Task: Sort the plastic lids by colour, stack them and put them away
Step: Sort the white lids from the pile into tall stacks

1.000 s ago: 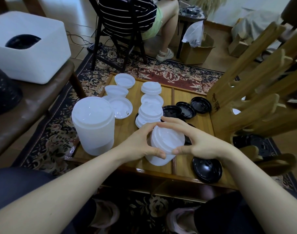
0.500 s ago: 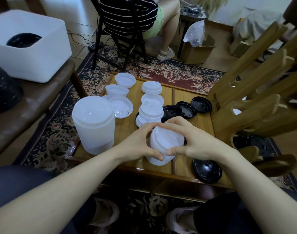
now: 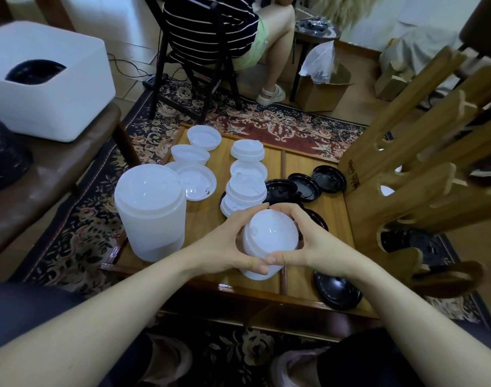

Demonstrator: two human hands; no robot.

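A stack of white lids (image 3: 268,241) stands near the front of the low wooden table (image 3: 294,286). My left hand (image 3: 224,247) and my right hand (image 3: 314,244) grip its rim from both sides, thumbs meeting at the front. A taller stack of white lids (image 3: 150,213) stands to the left. Loose white lids (image 3: 195,178) and a short white pile (image 3: 245,192) lie further back. Black lids (image 3: 304,187) lie at the right, one (image 3: 337,293) by the front edge.
A wooden rack (image 3: 414,174) with black lids in it leans over the table's right side. A white box (image 3: 43,79) holding black lids sits on a brown bench at left. A person sits on a chair (image 3: 208,60) beyond the rug.
Both hands closed tighter round the small white stack, and my thumbs now touch at its front. The stack stands in the same spot.
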